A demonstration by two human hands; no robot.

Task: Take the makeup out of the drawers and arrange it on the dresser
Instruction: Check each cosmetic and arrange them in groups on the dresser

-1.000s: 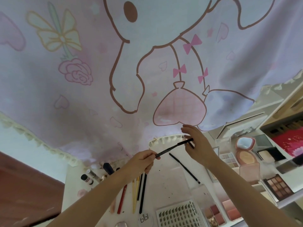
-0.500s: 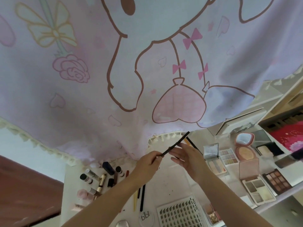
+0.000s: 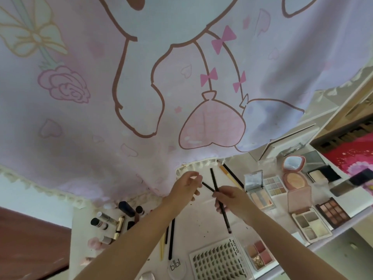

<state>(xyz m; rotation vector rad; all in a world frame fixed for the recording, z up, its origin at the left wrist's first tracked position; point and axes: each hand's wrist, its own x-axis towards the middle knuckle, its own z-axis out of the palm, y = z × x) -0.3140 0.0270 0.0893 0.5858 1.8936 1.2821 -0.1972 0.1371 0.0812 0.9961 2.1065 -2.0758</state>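
The white dresser top (image 3: 193, 225) carries lipstick tubes (image 3: 113, 221) at its left edge, black pencils (image 3: 171, 239) centrally, a white lash tray (image 3: 218, 259) near the front, and open eyeshadow palettes (image 3: 310, 225) along its right edge.

Both hands (image 3: 210, 194) hold crossed black pencils (image 3: 219, 199) above the dresser (image 3: 199, 225).

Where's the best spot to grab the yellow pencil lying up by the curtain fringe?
Pinch the yellow pencil mid-shaft from above, fingers across its width. It lies flat on the dresser, slanted, with a black pencil close along its right side, so a narrow pinch from above probably suits better than a sideways scoop.
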